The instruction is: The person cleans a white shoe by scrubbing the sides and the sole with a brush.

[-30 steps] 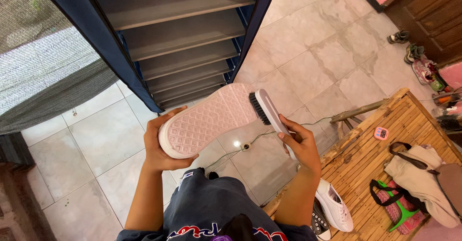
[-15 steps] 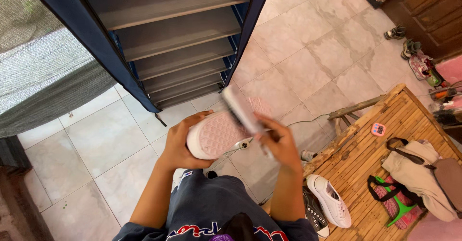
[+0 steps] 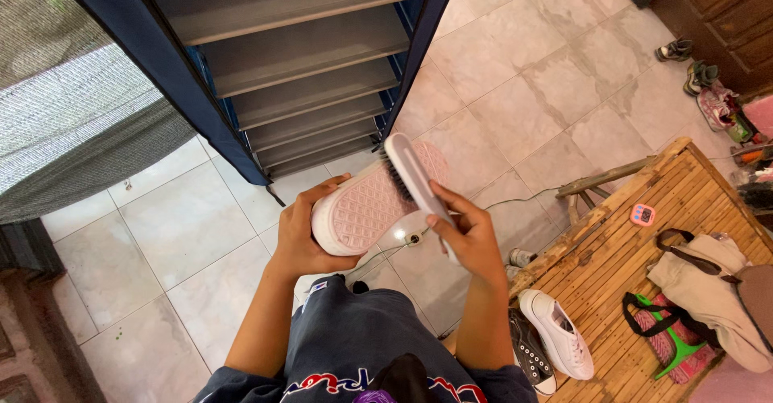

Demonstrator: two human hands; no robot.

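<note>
The left hand [image 3: 302, 238] grips the shoe [image 3: 366, 207] sole-up; the right hand [image 3: 467, 238] is closed on the brush [image 3: 412, 176] lying across the sole. Best to brace the shoe firmly and keep the bristles flat on the sole.

Brush [image 3: 411, 179] moved from shoe [image 3: 372, 208] toe onto sole; shoe drawn closer, tilted steeper.

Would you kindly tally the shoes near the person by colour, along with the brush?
White shoes: 2, one held sole-up in the left hand as the white shoe, one white sneaker on the bamboo bench.
Black shoes: 1, the black sneaker.
Brushes: 1, the brush in the right hand.
Total: 4.
</note>
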